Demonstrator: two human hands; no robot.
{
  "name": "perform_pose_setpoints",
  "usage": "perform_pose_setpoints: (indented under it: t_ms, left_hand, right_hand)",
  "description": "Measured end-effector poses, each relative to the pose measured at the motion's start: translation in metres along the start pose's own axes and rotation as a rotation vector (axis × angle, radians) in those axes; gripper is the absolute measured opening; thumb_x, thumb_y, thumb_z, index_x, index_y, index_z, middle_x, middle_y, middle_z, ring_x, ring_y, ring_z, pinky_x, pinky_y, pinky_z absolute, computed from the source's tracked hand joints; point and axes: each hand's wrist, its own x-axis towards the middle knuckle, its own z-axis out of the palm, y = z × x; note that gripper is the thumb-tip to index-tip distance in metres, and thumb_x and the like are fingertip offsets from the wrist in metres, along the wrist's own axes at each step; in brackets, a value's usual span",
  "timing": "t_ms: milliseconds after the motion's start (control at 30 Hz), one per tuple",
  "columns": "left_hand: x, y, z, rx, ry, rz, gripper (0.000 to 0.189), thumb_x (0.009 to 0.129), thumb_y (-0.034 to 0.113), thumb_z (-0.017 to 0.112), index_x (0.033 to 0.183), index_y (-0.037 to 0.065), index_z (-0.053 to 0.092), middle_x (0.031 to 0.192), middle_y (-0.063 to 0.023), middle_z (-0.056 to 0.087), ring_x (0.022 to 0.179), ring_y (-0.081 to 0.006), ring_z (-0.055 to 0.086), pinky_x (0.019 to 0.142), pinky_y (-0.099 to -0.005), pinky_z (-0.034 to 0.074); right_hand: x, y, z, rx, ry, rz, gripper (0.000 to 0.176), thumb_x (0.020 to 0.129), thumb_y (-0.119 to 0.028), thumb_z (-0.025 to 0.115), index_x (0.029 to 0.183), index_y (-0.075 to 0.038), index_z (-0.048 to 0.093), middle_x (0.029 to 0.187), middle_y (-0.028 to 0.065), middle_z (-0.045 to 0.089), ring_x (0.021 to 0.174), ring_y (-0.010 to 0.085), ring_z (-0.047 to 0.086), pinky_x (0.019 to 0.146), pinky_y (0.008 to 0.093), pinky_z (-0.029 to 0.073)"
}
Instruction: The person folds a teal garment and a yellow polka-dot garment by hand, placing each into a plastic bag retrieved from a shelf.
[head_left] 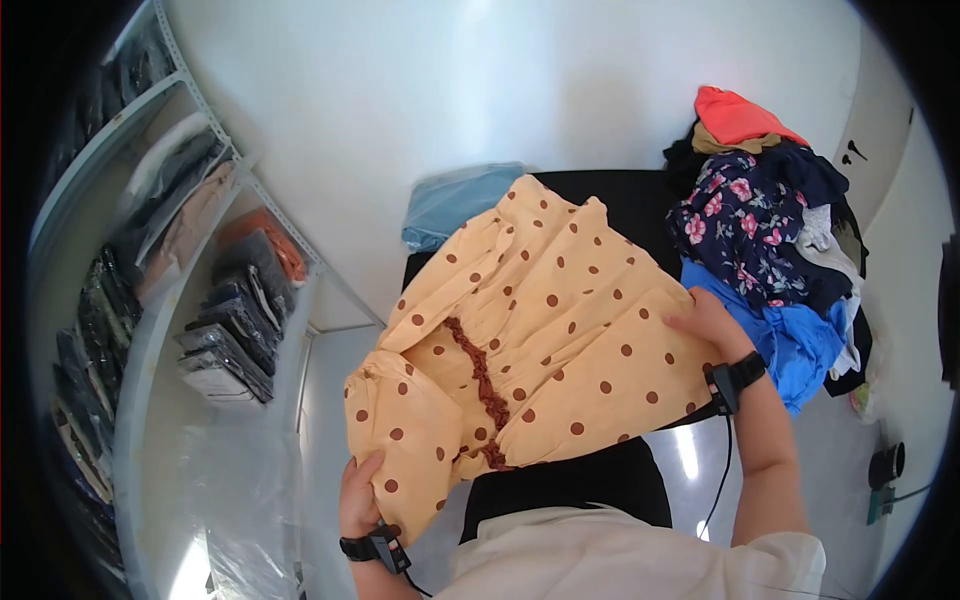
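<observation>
A pale orange garment with brown polka dots (600, 345), perhaps a dress, is spread across a black table and hangs over its near edge. A gathered brown ruffle (480, 385) runs along an opening in it. My left hand (361, 495) is closed on the lower left part, which looks like a sleeve. At the right edge, my right hand (708, 325) grips the cloth, its fingertips partly hidden. Both wrists wear black straps with small devices.
A folded blue item in clear plastic (462, 203) lies at the table's back left. On the right is a heap of clothes, including a floral navy piece (745, 225) and a blue one (800, 350). Shelves (160, 330) with bagged garments stand at left.
</observation>
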Motion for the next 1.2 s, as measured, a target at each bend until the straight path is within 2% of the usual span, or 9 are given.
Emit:
perform_pose_setpoints:
  t_ms: [133,233,333,467,600,833,967,1033,1200]
  left_hand:
    - [0.003,0.014,0.015,0.057,0.023,0.04,0.045,0.094,0.008,0.063,0.134,-0.005,0.047,0.126,-0.0185,0.063,0.106,-0.0293,0.068,0.09,-0.0408,0.058]
    - [0.002,0.013,0.027,0.183,-0.002,0.074,0.049,0.092,0.005,0.065,0.137,-0.003,0.046,0.127,-0.0166,0.063,0.107,-0.0281,0.068,0.09,-0.0399,0.057]
    - [0.002,-0.014,0.038,0.355,-0.024,0.061,0.059,0.088,0.003,0.071,0.14,0.0,0.045,0.13,-0.013,0.062,0.114,-0.0232,0.064,0.096,-0.0366,0.053]
    - [0.005,-0.039,0.048,0.415,-0.187,0.088,0.062,0.09,0.006,0.071,0.143,0.002,0.041,0.137,-0.0107,0.057,0.126,-0.0185,0.054,0.103,-0.0339,0.047]
    - [0.011,-0.045,0.05,0.431,-0.03,0.18,0.054,0.091,0.01,0.071,0.138,0.0,0.046,0.127,-0.0103,0.062,0.115,-0.0168,0.06,0.096,-0.0321,0.05]
    - [0.016,-0.043,0.054,0.545,0.155,0.371,0.027,0.09,0.011,0.073,0.113,-0.001,0.062,0.097,-0.0047,0.068,0.086,-0.0093,0.062,0.077,-0.0257,0.051]
    - [0.013,-0.03,0.048,0.468,0.108,0.406,0.02,0.092,0.006,0.069,0.109,0.0,0.059,0.097,-0.0029,0.066,0.086,-0.007,0.06,0.076,-0.0246,0.05]
    - [0.012,-0.025,0.04,0.385,0.11,0.422,0.021,0.094,0.005,0.067,0.112,0.0,0.058,0.1,-0.0031,0.066,0.087,-0.0072,0.06,0.077,-0.025,0.05]
    - [0.023,0.034,0.053,-0.09,0.149,0.616,0.026,0.097,0.001,0.061,0.12,0.004,0.052,0.11,-0.0046,0.066,0.098,-0.0103,0.063,0.087,-0.0275,0.052]
  right_hand:
    - [-0.005,-0.01,-0.008,0.191,-0.046,-0.078,0.03,0.082,-0.014,0.073,0.106,0.003,0.07,0.089,0.0083,0.072,0.077,0.0153,0.067,0.07,0.0307,0.053]
    - [-0.031,-0.02,-0.046,0.319,0.22,-0.154,0.022,0.082,-0.005,0.068,0.103,0.003,0.07,0.085,0.0025,0.07,0.076,0.0085,0.063,0.067,0.028,0.051]
    - [-0.037,0.011,-0.072,-0.105,0.361,-0.11,0.026,0.079,-0.004,0.069,0.104,0.003,0.069,0.087,0.0144,0.071,0.081,0.0289,0.069,0.075,0.036,0.054]
    - [-0.03,0.001,-0.055,-0.492,0.4,-0.012,0.03,0.08,-0.006,0.07,0.109,0.002,0.067,0.099,0.0191,0.07,0.096,0.0366,0.066,0.084,0.0393,0.053]
    - [-0.014,-0.064,-0.001,-0.056,0.161,-0.434,0.033,0.085,-0.008,0.07,0.116,0.0,0.064,0.121,0.0188,0.064,0.11,0.0367,0.062,0.096,0.0416,0.05]
    - [0.079,-0.14,0.092,-0.493,0.029,-1.039,0.026,0.084,-0.002,0.062,0.109,-0.001,0.069,0.138,0.015,0.057,0.129,0.0329,0.053,0.103,0.0402,0.046]
    - [0.129,-0.151,0.118,-0.528,-0.112,-1.127,0.025,0.082,0.0,0.058,0.104,-0.003,0.069,0.131,0.0132,0.061,0.125,0.0329,0.053,0.103,0.0407,0.044]
    - [0.128,-0.185,0.107,-0.578,-0.144,-0.923,0.025,0.082,0.0,0.059,0.105,-0.005,0.068,0.117,0.0132,0.063,0.118,0.0339,0.055,0.1,0.0429,0.044]
    - [0.105,-0.269,0.085,-0.316,0.232,-1.093,0.032,0.08,-0.006,0.066,0.112,-0.007,0.064,0.114,0.0152,0.06,0.112,0.036,0.055,0.098,0.045,0.044]
